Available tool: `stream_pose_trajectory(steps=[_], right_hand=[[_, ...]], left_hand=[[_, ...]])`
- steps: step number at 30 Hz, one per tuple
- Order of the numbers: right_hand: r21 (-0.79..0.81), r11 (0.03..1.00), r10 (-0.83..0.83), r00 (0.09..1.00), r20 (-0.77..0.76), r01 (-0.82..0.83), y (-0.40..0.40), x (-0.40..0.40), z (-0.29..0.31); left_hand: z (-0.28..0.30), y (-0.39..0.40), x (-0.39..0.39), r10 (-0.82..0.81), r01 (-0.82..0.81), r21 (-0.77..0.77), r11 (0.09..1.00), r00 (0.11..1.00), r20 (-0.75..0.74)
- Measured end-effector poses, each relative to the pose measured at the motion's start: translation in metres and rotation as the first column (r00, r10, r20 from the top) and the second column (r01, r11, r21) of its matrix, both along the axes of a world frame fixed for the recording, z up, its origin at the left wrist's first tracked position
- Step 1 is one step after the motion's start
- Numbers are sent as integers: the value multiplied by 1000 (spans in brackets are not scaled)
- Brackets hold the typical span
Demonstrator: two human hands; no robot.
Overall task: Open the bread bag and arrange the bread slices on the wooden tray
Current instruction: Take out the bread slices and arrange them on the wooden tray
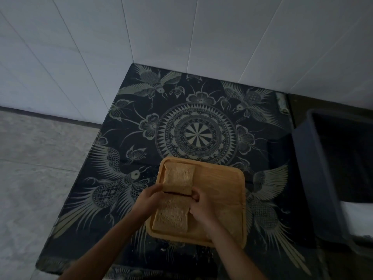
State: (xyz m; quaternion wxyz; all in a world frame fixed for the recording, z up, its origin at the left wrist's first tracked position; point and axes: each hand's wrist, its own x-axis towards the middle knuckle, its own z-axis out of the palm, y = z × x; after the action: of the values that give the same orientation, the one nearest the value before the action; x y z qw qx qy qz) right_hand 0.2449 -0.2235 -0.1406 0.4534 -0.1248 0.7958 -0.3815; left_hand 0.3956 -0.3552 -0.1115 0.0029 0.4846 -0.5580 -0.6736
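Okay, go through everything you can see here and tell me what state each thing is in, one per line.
Square wooden tray: flat on the patterned cloth, right half bare.
Far brown bread slice: flat on tray, near edge held.
Near brown bread slice: flat on tray.
Left hand: fingers on far slice.
Right hand: fingers on far slice.
Dark plastic bin: open.

My right hand point(201, 205) hides part of the wooden tray point(222, 178); the dark bin point(333, 168) runs off the right edge.

two bread slices point(177, 178) on tray's point(222, 182) left half
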Motion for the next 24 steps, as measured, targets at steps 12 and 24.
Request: stream_pose_trajectory(steps=[12,24], right_hand=[[-52,998,-30,999,12,31,2,1,0],[-37,998,-44,998,38,45,3,3,0]], left_hand=[[-2,-2,-1,21,-19,66,998,999,-30],[-3,4,-1,40,-38,51,998,998,-49]])
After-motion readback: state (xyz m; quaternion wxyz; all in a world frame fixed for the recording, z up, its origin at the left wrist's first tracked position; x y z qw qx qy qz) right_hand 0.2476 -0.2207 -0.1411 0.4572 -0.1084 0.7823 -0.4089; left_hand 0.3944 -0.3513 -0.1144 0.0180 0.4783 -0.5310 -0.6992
